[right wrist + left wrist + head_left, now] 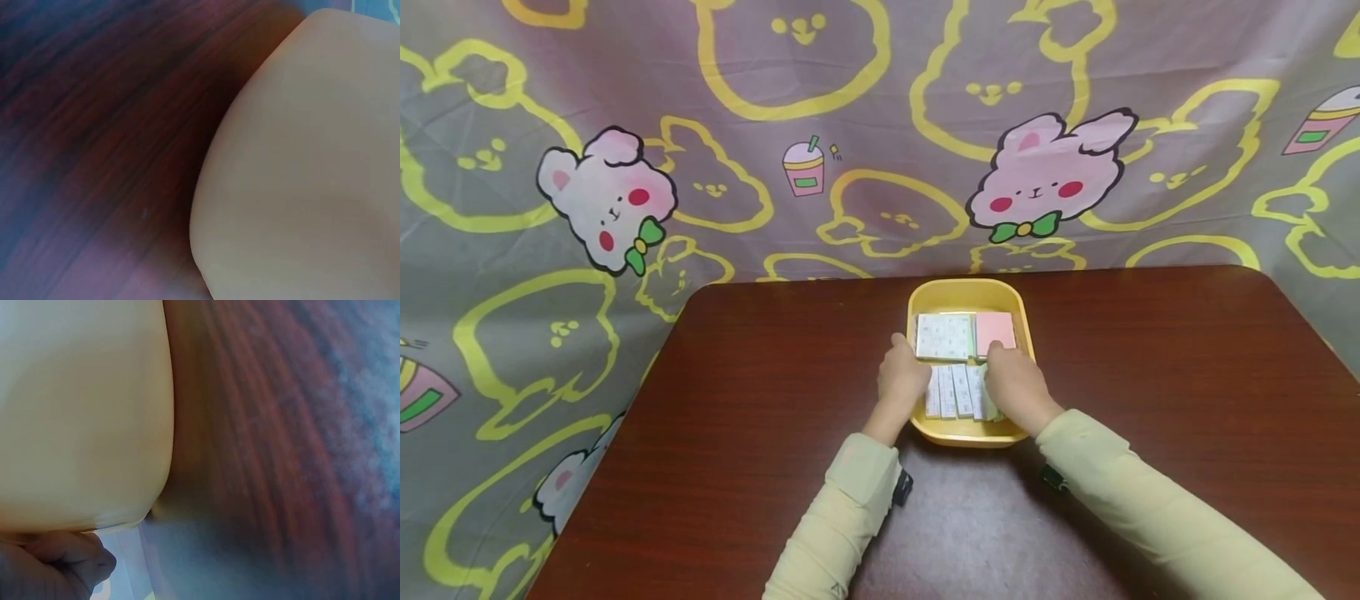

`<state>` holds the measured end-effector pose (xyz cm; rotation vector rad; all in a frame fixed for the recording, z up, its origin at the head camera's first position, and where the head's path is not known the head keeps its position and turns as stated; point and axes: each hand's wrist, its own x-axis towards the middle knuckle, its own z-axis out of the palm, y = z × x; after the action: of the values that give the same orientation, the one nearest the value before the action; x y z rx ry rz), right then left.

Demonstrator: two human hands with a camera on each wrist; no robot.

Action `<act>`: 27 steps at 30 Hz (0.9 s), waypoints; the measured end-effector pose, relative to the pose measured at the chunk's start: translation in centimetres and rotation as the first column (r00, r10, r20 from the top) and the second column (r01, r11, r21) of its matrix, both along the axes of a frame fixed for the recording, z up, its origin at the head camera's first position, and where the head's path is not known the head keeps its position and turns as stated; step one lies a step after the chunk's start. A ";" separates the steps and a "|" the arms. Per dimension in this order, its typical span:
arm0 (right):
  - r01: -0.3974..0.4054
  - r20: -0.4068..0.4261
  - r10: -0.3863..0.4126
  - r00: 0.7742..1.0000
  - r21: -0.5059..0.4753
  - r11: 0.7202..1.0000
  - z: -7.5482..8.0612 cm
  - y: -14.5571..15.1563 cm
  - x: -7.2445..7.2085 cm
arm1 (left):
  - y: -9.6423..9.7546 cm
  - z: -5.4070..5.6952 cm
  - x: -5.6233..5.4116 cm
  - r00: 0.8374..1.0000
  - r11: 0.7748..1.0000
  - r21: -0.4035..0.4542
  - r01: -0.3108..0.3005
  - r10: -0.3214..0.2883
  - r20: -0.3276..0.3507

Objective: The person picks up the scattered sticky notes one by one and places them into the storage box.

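Note:
A yellow plastic tray [968, 292] with rounded corners sits on the table. My left hand [901, 377] grips its left rim, thumb over the edge. On the opposite side my right hand [1019, 387] holds the right rim, its thumb reaching inside. The tray contains a white printed stack [943, 336], a pink pad of paper [995, 327] and a row of narrow printed stacks [951, 392] nearer me. In the left wrist view, curled fingers [69, 559] press against the tray wall [87, 425]. Only the tray wall [300, 162] shows in the right wrist view; that hand is hidden there.
The dark red-brown wooden table [760, 400] extends on both sides of the tray. Behind its far edge hangs a curtain [880, 208] with cartoon prints, which also runs along the left and right sides.

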<state>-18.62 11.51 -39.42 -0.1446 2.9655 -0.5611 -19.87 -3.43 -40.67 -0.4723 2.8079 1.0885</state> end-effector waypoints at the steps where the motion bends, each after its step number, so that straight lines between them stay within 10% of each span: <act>1: 0.001 0.005 -0.001 1.000 0.003 1.000 -0.1 0.0 0.0 | 0.0 0.0 0.0 1.000 1.000 -0.001 -0.001 0.001 0.000; 27: -0.011 -0.016 0.012 1.000 0.050 0.999 -0.3 -0.7 0.3 | 0.0 0.3 0.0 1.000 1.000 -0.010 -0.007 0.007 0.001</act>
<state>-18.32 10.81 -39.76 -0.1627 2.9897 -0.4856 -19.90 -3.38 -40.41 -0.4835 2.8138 1.0759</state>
